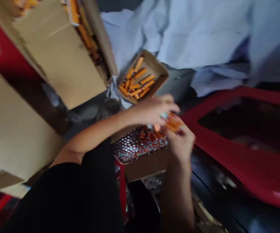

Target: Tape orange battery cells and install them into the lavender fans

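My left hand [154, 109] reaches across from the left, its fingers curled over a small bundle of orange stick-like pieces [174, 123]. From below, my right hand [182, 140] grips the same bundle, thumb and fingers closed round it. Motion blur hides their exact kind and number. Right under the hands is an open cardboard box [146, 165], filled with many shiny silver-tipped pieces [127, 145] and some orange ones. Just beyond my left hand, a smaller open carton [163, 79] holds several loose orange sticks [147, 79] with dark or pale ends.
Large cardboard boxes [62, 61] stand at the left, one with orange pieces along its side. A red plastic chair or frame [227, 155] fills the right. White sheeting [203, 35] hangs at the back. Another red frame part [122, 187] shows near my leg.
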